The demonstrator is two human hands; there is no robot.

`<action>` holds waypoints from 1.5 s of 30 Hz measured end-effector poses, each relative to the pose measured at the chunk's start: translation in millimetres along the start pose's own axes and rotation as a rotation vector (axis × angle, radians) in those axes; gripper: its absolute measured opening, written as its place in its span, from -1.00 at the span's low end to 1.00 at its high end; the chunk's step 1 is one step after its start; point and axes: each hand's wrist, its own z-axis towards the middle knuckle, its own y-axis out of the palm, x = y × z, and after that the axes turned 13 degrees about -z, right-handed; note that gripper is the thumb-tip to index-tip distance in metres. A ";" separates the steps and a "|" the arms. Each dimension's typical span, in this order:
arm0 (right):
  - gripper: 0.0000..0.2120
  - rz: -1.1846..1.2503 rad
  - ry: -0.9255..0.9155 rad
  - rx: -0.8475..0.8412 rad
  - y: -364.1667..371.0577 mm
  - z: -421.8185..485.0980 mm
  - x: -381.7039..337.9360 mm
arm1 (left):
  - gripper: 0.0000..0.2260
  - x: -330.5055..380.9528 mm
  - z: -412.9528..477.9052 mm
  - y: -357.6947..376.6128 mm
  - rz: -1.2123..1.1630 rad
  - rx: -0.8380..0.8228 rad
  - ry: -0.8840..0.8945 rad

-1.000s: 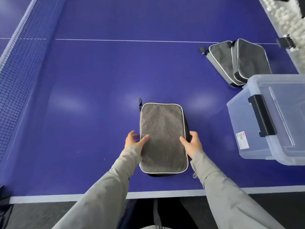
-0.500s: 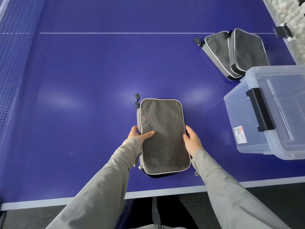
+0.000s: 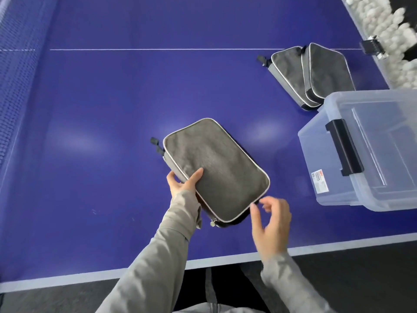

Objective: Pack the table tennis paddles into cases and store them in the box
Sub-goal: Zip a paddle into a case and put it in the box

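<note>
Our left hand (image 3: 182, 184) gripping a grey fabric zip case with white piping (image 3: 216, 170), angled over the blue table (image 3: 108, 114) near us, our right hand (image 3: 273, 225) loosely curled, empty, beside its corner, clear plastic box (image 3: 316, 150) further right.

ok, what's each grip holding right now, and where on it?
Left grip holds the grey paddle case by its long left edge, thumb on top. Right grip holds nothing, fingers loose.
</note>
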 end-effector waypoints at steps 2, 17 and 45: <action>-0.82 0.019 -0.072 -0.045 -0.4 -19.7 -9.9 | -0.36 4.1 -5.1 4.0 -0.081 0.069 -0.023; -0.83 -0.171 -0.349 -0.043 22.6 -15.1 -45.3 | -0.34 22.0 -26.3 1.4 -0.329 0.191 0.118; -0.81 0.192 -0.010 -0.386 6.7 97.9 -39.5 | -0.41 81.2 -8.7 -72.6 -0.081 -0.420 0.180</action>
